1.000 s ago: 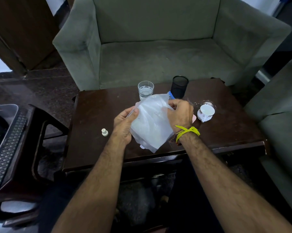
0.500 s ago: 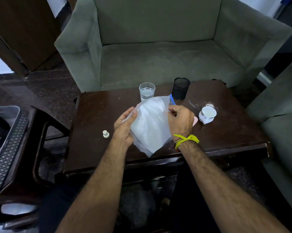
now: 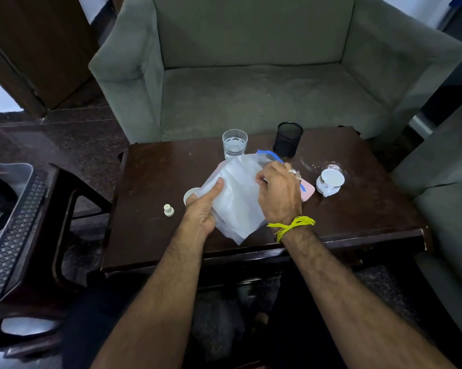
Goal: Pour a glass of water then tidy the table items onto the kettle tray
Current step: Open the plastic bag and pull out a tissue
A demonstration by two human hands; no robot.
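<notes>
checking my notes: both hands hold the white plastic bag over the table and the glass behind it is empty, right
Not quite. The glass behind the white plastic bag has water in it, as the head view shows. The rest stands: the left hand and right hand both hold the bag over the table.

Translucent plastic bag [image 3: 238, 198] between left hand [image 3: 202, 209] and right hand [image 3: 279, 193], above dark table [image 3: 357, 209].

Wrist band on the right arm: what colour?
Yellow, a frayed thread band; the head view shows it.
</notes>
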